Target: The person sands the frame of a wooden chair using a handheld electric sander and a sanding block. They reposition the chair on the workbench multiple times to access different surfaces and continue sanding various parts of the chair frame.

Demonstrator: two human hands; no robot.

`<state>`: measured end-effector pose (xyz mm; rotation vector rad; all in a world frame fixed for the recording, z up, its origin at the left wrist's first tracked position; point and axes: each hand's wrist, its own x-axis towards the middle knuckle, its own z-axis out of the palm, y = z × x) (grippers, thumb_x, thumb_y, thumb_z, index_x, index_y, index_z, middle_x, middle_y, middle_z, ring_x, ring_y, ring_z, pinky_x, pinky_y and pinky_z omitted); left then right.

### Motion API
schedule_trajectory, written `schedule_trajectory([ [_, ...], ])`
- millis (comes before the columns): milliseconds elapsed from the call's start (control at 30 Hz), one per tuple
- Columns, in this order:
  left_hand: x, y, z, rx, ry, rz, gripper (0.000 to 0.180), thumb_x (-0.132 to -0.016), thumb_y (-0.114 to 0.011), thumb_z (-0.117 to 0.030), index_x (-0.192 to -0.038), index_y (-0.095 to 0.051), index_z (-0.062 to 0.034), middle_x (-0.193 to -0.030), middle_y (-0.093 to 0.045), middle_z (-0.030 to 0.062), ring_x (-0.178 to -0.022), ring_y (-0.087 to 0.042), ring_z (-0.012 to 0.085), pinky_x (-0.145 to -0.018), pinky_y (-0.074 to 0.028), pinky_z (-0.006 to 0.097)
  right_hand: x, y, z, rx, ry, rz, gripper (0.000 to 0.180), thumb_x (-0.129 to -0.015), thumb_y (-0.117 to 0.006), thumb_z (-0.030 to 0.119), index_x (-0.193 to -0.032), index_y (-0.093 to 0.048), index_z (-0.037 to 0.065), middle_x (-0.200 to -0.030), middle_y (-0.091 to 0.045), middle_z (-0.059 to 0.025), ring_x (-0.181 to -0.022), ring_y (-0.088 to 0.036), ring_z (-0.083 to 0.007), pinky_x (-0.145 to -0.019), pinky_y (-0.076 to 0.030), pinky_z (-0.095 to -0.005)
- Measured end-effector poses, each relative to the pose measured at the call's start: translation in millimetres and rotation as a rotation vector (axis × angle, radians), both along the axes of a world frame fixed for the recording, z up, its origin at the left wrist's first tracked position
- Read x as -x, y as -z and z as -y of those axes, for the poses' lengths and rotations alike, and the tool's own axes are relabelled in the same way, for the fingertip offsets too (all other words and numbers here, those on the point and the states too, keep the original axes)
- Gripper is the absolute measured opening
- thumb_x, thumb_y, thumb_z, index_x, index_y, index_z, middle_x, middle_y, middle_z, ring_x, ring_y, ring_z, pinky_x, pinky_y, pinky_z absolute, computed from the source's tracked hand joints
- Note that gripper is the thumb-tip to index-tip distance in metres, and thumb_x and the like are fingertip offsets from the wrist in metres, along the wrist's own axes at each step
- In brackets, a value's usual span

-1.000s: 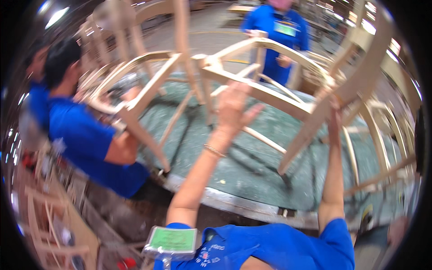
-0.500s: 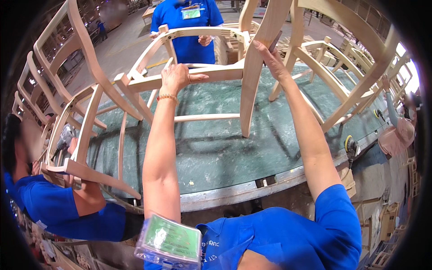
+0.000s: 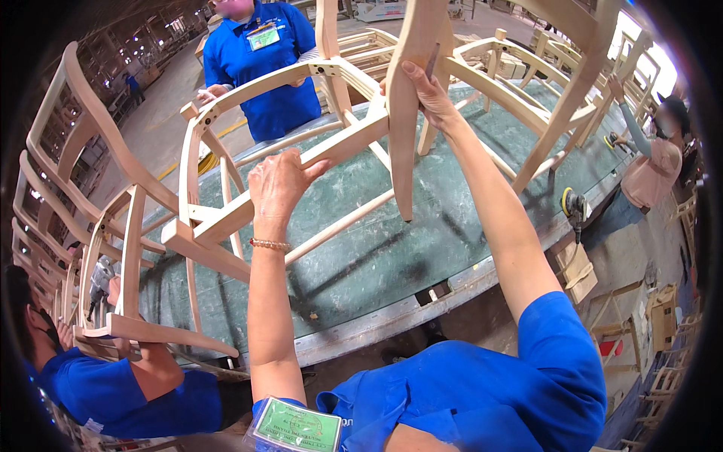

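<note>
An unfinished wooden chair frame [image 3: 354, 143] stands tilted over the green tabletop in front of me. My left hand [image 3: 280, 188] is closed over its near seat rail, thumb lying along the top. Further right, my right hand [image 3: 433, 94] grips the chair's broad curved leg [image 3: 404, 113] from its right side. A thin dark piece [image 3: 432, 60] shows by the fingers of that hand, too small to make out. Part of the right hand's grip is hidden behind the leg.
More pale chair frames [image 3: 124, 248] crowd the left, others [image 3: 520, 90] the right. Across the green worktable [image 3: 361, 256] stands a co-worker [image 3: 263, 75] in blue. Another person [image 3: 128, 384] works at left with a power tool [image 3: 100, 282]. A sander [image 3: 574, 205] sits at the table's right edge.
The chair frame has tilted, its left end now lower and nearer me; both hands have kept their hold. The whole view has turned a little, and the far co-worker appears further left.
</note>
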<state>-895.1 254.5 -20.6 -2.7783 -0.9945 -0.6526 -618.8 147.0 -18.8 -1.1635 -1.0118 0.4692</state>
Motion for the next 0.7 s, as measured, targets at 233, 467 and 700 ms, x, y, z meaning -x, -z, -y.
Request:
schedule_trajectory([
  [233,-3,-4,4,0.024,-0.033,-0.109,0.059,-0.066,-0.071,-0.064,-0.074,-0.068,-0.0051,-0.073,-0.068,0.016,-0.075,-0.068,0.0325,-0.069,-0.052,0.04,-14,16,-13,-0.157,-0.036,-0.111,0.061,-0.079,-0.069,0.056,-0.109,-0.058,0.003,-0.092,-0.067,-0.0084,-0.087,-0.066,-0.0162,-0.081,-0.052,-0.0303],
  [467,11,5,34,-0.165,-0.062,-0.078,0.062,-0.066,-0.069,-0.066,-0.067,-0.061,-0.0042,-0.064,-0.064,0.0155,-0.066,-0.066,0.0327,-0.06,-0.049,0.04,6,17,17,-0.203,-0.09,-0.199,0.045,-0.087,-0.067,0.039,-0.112,-0.062,0.002,-0.097,-0.062,-0.0001,-0.089,-0.056,-0.0066,-0.075,-0.045,-0.0229],
  [700,28,21,107,-0.151,-0.09,-0.021,0.057,-0.069,-0.068,-0.062,-0.062,-0.055,-0.0063,-0.06,-0.063,0.0136,-0.061,-0.065,0.031,-0.055,-0.047,0.038,31,36,102,-0.299,-0.14,-0.164,0.054,-0.092,-0.052,0.052,-0.117,-0.055,0.004,-0.098,-0.065,-0.008,-0.09,-0.063,-0.017,-0.082,-0.051,-0.0329],
])
